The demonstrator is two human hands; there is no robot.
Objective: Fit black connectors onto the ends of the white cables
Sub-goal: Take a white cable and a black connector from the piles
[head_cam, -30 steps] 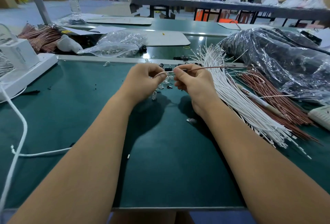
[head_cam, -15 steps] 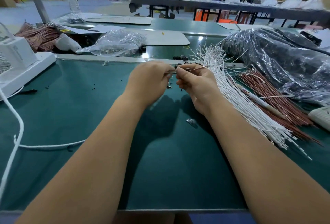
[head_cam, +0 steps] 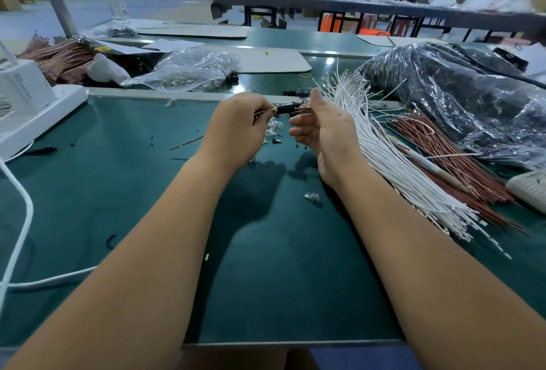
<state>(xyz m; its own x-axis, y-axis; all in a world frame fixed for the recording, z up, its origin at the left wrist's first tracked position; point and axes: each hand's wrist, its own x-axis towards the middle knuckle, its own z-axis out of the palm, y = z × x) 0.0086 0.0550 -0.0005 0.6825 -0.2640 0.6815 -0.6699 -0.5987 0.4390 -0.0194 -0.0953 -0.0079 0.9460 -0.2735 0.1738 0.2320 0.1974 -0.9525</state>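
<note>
A: What changes since a moment ago?

B: The right hand (head_cam: pixel 326 130) opens; its fingers are spread now. The left hand (head_cam: pixel 240 126) pinches the black connector (head_cam: pixel 285 109), with a thin wire through it, above the green table (head_cam: pixel 147 192). It seems the piece is fitted.

A: How many things are there?

B: One connector is held. The white cables (head_cam: pixel 399 163) in the bundle are too many to count.

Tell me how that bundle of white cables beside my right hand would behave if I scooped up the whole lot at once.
The white cables would probably droop: the strands are thin and long and already curve where they lie. They would likely splay and slide apart, since no tie shows and their far ends fan out. The bundle looks light.
</note>
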